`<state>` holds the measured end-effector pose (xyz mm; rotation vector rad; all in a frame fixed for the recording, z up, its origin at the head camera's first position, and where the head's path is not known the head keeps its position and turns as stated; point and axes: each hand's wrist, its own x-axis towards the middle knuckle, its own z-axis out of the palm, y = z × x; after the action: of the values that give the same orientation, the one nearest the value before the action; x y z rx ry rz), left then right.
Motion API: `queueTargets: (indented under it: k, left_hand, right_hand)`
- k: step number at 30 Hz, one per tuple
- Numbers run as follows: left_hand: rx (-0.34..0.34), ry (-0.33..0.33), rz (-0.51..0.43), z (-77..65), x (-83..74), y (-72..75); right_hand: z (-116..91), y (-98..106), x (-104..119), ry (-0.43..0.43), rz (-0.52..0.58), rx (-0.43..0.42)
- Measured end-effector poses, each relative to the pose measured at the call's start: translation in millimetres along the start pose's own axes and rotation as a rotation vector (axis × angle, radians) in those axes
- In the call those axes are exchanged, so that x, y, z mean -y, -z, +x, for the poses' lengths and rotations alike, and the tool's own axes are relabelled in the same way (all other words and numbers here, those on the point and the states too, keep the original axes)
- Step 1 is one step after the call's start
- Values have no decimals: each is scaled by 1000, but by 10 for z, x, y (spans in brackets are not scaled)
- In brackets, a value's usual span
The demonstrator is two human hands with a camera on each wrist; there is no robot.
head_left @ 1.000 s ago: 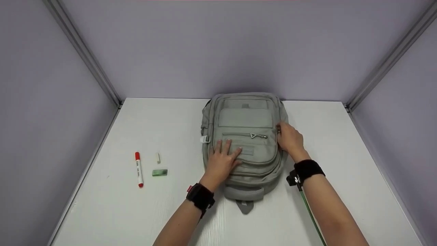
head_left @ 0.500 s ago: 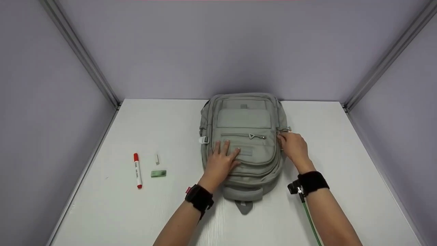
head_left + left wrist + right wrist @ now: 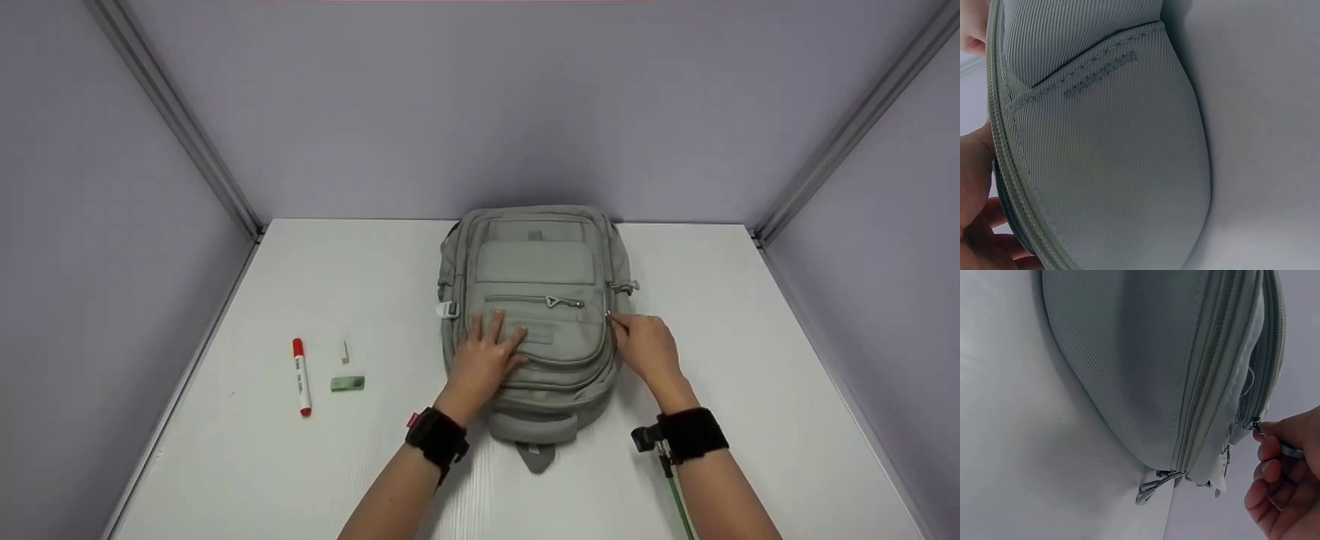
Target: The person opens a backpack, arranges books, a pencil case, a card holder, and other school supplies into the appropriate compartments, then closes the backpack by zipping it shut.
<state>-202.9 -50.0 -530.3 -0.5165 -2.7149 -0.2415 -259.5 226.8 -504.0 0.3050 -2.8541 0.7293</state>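
Observation:
A grey-green backpack [image 3: 536, 262] lies on its back on the white table, front pockets facing up. My left hand [image 3: 480, 364] rests on its lower front with the fingers spread. At the pack's right edge, my right hand [image 3: 649, 349] pinches a zipper pull [image 3: 1256, 423] between thumb and forefinger. In the right wrist view the front pocket's zipper [image 3: 1278, 343] parts from the layer beneath it, leaving a gap above the pull. The left wrist view shows the pack's side panel [image 3: 1112, 146] close up, with part of the left hand behind the zipper edge.
Left of the pack lie a red-capped marker [image 3: 301, 377], a green eraser-like block [image 3: 348, 383] and a small whitish piece [image 3: 345, 352]. Another zipper pull [image 3: 1154, 487] hangs from the pack's side. Walls enclose the table at the back and sides.
My right hand has drawn the zipper pull down the pack's right edge, towards me. A side pull it covered now shows. The left hand has stayed in place.

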Motion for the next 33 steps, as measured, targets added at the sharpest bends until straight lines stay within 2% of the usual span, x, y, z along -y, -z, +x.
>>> queueTargets:
  k: [6, 18, 28, 33]
  left_hand:
    - [24, 11, 0, -5, 0, 7]
    - [-12, 4, -35, -7, 1, 4]
    - [-1, 18, -60, -13, 6, -27]
    - [-12, 22, -40, -12, 9, -21]
  right_hand:
    - [-146, 60, 59, -18, 12, 58]
    - [-395, 117, 182, -20, 17, 149]
    - [-544, 96, 343, 40, 11, 127]
    - [-587, 76, 460, 46, 12, 121]
